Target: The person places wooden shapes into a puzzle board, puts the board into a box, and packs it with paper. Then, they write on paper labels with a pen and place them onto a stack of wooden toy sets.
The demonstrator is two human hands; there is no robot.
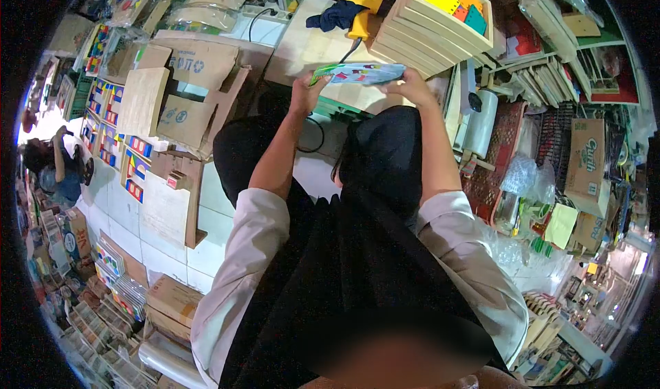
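White tiled floor carries most of it: flattened cardboard boxes at 11 o'clock, plain wooden boards just beside them, rows of coloured block puzzles at 9–10. Low pale wooden worktop at 12 holds a yellow drill with a dark cloth touching it; stacked wooden trays at 1.

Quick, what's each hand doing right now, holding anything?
Left hand: closed on the left end of the flat colourful board.
Right hand: closed on the board's right end.
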